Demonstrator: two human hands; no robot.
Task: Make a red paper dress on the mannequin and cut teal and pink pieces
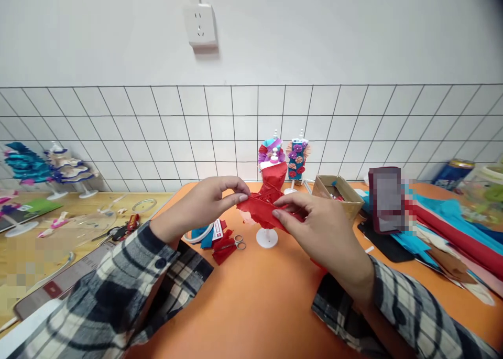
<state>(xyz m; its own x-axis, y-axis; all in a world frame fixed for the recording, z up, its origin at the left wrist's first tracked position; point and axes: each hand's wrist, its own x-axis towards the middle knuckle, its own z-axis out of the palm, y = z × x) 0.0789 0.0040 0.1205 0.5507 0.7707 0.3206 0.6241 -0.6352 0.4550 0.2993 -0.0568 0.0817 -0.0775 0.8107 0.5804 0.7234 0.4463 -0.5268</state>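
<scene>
Left hand (208, 204): the near end of a red strip (257, 212) is pinched between thumb and forefinger.
Right hand (320, 217): the strip's other end is pinched as well, thumb in front; the curled fingers are partly hidden, so the exact grip can't be sworn to.
Red dress (274, 180): worn by a little white form (271, 165), with the strip held across its front; the round base (267, 238) is planted on the orange table (251, 296).
Scissors (234, 243): dumped on red scraps (223, 251) left of the base, near a white hoop (196, 240) and some blue cloth (206, 239).
Back row: a purple dress (267, 152) and a flowered dress (296, 162) are displayed right behind.
Box (348, 208): left open, right of those, bits inside.
Phone (385, 196): propped up past the box, with a red roll (451, 228) laid beyond it.
Wooden table (106, 202): off to the left, cluttered; a teal dress (27, 162) and a white dress (68, 165) are stood near the tiled wall (165, 128).
Socket (200, 26): mounted above everything.
</scene>
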